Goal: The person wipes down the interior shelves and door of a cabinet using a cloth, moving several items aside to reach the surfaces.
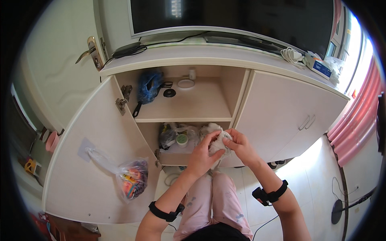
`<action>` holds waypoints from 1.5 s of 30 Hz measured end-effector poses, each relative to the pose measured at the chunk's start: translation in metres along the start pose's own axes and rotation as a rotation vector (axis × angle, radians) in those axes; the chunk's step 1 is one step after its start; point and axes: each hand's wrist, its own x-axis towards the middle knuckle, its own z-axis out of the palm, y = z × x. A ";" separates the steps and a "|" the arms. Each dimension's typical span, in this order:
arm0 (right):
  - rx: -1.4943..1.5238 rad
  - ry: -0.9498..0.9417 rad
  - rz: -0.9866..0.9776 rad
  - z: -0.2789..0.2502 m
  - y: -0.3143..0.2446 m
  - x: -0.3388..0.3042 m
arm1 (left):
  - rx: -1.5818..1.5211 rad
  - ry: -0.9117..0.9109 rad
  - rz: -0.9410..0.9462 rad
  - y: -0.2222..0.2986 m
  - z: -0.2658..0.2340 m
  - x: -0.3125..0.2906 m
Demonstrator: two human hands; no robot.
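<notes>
A crumpled off-white bundle [219, 145], soft and cloth-like, is held between my two hands in front of the lower compartment of the cabinet. My left hand [203, 154] curls its thumb and fingers around the bundle's left side. On the other side my right hand [240, 144] pinches it with thumb and fingers. A pale strand seems to hang below it. More whitish material [209, 128] shows just behind my fingers, partly hidden by them. To the left, a small white tub with a green lid [182, 139] stands on the lower shelf beside clear plastic bags [167, 138].
The left cabinet door [92, 180] stands wide open, with a plastic bag of colourful items [133, 180] hanging on it. On the upper shelf [201, 104] are a blue bag [148, 87], a black disc [169, 93] and a white round piece [186, 83]. A television [233, 18] stands on top.
</notes>
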 end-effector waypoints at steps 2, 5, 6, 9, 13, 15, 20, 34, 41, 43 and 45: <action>0.210 -0.088 0.051 -0.004 0.000 0.007 | 0.058 -0.025 -0.017 -0.009 -0.008 -0.001; 0.380 -0.092 0.016 -0.001 -0.004 0.018 | -0.002 -0.083 -0.128 -0.007 -0.022 0.006; 0.274 -0.038 0.001 0.000 -0.005 0.023 | -0.123 -0.118 -0.217 -0.005 -0.026 0.011; -0.034 0.129 -0.161 0.016 -0.015 0.034 | 0.145 0.283 -0.037 -0.017 -0.051 0.033; -0.694 0.195 -0.518 0.005 -0.017 0.052 | 1.011 0.458 0.208 -0.036 -0.117 0.077; -0.712 0.185 -0.541 0.029 -0.019 0.059 | 1.139 0.428 0.092 -0.072 -0.161 0.059; -0.767 0.167 -0.598 0.024 0.010 0.082 | 0.997 0.262 0.028 -0.083 -0.102 0.060; -0.578 0.105 -0.620 0.008 0.021 0.093 | 1.140 0.322 -0.135 -0.068 -0.166 0.052; -0.578 -0.047 -0.540 -0.010 0.013 0.088 | 0.828 -0.096 0.070 -0.052 -0.025 0.093; -0.647 0.066 -0.693 -0.013 -0.004 0.076 | 0.793 -0.110 0.138 -0.057 -0.006 0.102; -0.739 0.188 -0.833 -0.030 -0.030 0.064 | 0.590 -0.340 0.062 -0.044 0.006 0.125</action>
